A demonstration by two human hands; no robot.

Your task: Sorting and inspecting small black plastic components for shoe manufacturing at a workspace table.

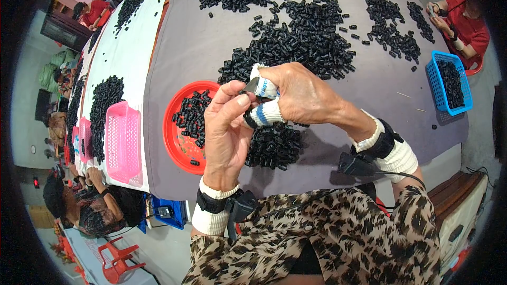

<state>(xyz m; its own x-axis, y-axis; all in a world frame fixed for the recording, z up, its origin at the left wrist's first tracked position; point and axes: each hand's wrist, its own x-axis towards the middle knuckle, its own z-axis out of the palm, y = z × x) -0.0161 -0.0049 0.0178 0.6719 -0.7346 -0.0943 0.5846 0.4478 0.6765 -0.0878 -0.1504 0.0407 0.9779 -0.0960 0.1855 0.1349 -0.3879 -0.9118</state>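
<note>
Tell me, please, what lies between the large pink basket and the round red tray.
In the head view, only white cloth, then grey cloth, separates basket from tray.

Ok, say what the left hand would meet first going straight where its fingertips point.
The left hand would probably meet the dark grey blade in the right hand; depth is unclear.

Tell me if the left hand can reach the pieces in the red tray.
Likely yes: the left hand looks close to the red tray, and nothing covers most of the black pieces there, though its fingertips are up by the blade.
</note>
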